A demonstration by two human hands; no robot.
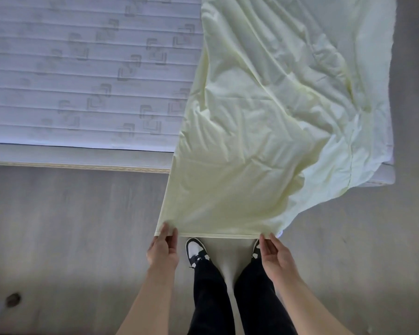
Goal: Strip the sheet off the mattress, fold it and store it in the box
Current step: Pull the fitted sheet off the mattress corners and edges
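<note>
left hand (163,247) fingers pinch sheet (264,131) hem, lower centre | right hand (275,253) likewise | mattress (82,68) upper left bare

The sheet (264,146) in the right half of the frame is plain pale yellow. The mattress (82,68) at upper left is white with quilted stripes and grey interlocking-square motifs. At the bottom, a grey wood-grain floor (70,226), black trousers (211,293) and black-and-white shoes (196,250).
</note>
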